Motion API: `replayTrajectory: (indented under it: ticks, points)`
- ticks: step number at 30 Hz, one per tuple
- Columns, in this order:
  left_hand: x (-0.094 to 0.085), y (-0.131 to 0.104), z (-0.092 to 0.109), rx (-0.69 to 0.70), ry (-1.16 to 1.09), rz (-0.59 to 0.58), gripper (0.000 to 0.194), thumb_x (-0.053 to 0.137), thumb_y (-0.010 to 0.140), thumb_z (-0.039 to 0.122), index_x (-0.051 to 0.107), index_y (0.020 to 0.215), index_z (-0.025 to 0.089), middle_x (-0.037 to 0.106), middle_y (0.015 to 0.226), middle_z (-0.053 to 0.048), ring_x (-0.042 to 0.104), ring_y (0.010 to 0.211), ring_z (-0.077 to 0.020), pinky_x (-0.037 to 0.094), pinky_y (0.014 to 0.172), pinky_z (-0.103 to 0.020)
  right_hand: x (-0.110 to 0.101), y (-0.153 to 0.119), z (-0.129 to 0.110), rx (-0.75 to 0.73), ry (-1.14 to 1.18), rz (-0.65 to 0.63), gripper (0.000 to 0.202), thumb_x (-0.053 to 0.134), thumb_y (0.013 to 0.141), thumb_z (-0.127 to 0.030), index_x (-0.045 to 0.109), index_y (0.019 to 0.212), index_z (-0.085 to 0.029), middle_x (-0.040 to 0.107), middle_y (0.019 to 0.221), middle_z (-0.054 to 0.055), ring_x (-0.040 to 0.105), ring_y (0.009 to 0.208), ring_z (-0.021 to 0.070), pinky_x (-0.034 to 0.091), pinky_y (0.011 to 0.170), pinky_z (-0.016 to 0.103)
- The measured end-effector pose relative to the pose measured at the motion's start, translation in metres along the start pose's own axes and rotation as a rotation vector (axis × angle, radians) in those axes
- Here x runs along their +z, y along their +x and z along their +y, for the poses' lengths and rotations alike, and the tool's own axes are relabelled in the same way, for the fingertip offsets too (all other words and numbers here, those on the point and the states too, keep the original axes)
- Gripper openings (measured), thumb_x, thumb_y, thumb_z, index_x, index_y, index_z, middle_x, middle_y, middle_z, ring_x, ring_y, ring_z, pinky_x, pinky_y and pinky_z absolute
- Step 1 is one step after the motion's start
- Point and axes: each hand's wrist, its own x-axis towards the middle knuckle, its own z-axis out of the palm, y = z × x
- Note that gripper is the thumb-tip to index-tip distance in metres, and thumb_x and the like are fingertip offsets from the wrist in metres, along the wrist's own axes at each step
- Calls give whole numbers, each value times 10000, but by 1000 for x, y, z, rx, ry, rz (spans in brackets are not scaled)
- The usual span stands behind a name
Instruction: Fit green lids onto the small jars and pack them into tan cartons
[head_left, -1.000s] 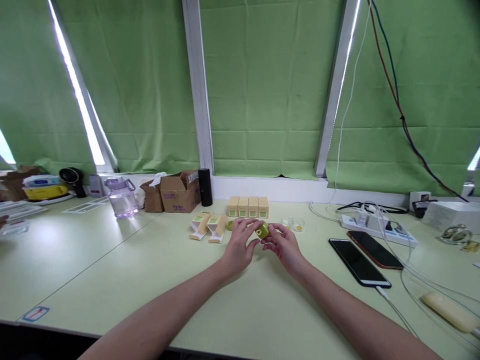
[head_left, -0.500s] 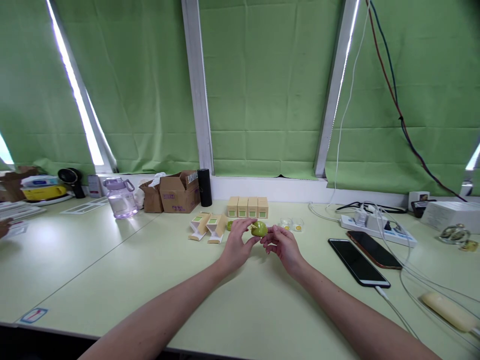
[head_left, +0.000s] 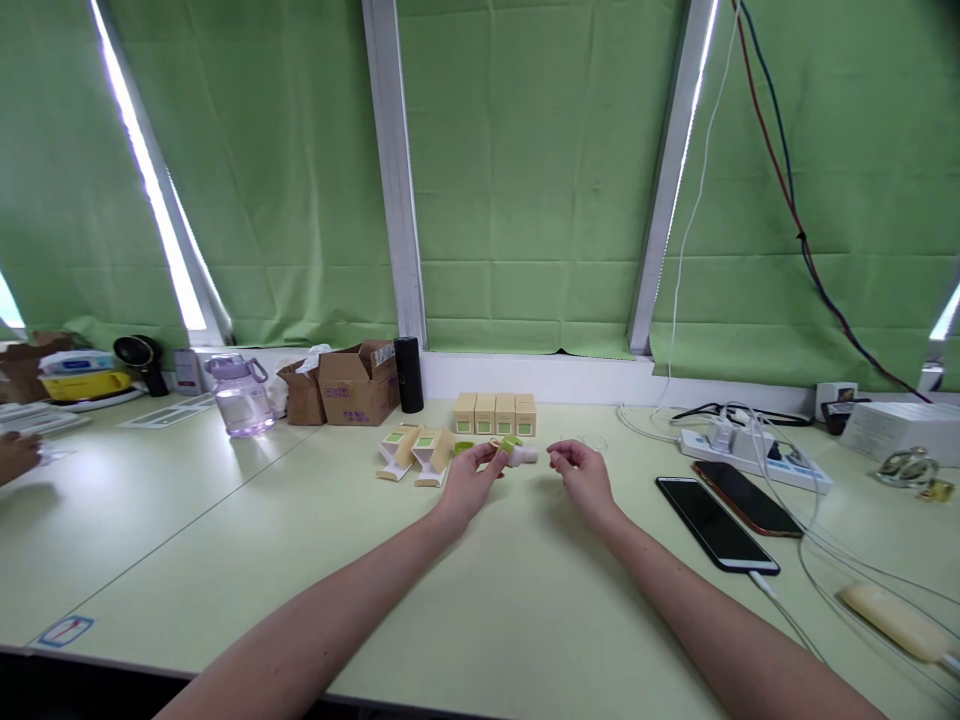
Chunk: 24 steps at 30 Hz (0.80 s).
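My left hand (head_left: 466,482) is closed on a small green object with a white cylindrical end (head_left: 523,455) that points right. What the object is, I cannot make out. Across a small gap, my right hand (head_left: 585,478) has thumb and fingertips pinched together; anything between them is too small to see. Behind that hand, a clear plastic piece (head_left: 598,442) shows in part. Another green piece (head_left: 463,447) lies just beyond my left hand. Two opened cartons (head_left: 433,457) stand to its left, and a row of several small tan boxes (head_left: 495,414) stands behind.
At the right lie two phones (head_left: 718,524), a power strip (head_left: 757,461) with cables and a cream-coloured device (head_left: 896,622). A cardboard box (head_left: 358,385), a black cylinder (head_left: 409,375) and a purple water jug (head_left: 241,397) stand back left. Another person's hand (head_left: 16,457) shows far left.
The round green object in my hands now shows a white end. My right hand has moved off it to the right. The other person's hand has come further into view.
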Motion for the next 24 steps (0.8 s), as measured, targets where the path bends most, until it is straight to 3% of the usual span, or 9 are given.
replayTrajectory:
  ticks: [4,7,11,17,24]
  points:
    - [-2,1,-5,-66,-74,7,523,736,788,661,755,914,154,752,953,-81,682,866,-196,591,791,-317,-28,20,13,-14,-212,176,285,597,809,-361,715,1006,-193,683,884,86,588,832,264,467,801,427]
    - [-3,0,-4,-84,-88,5,512,723,807,655,740,868,146,733,897,-67,665,847,-183,590,805,-318,-47,29,21,-35,-357,267,302,596,794,-260,725,1057,-185,654,1078,156,531,1082,349,396,956,507]
    - [-3,-1,-3,-90,-82,5,515,720,810,653,742,880,144,726,897,-68,656,844,-182,588,819,-327,-59,33,34,-16,-835,222,409,567,835,-182,703,1220,-196,611,1261,191,471,1215,388,388,978,504]
    - [-4,0,-4,-110,-54,3,529,711,805,667,736,891,146,710,906,-62,645,855,-184,569,842,-326,-62,34,49,50,-886,161,250,613,826,-176,756,1030,-202,673,1167,186,498,1216,374,419,946,471]
    - [-3,0,-4,-106,-72,12,538,714,792,677,737,893,149,714,912,-65,640,865,-192,562,841,-328,-66,39,47,117,-751,197,67,619,802,-194,685,800,-205,680,906,160,557,1131,377,430,921,489]
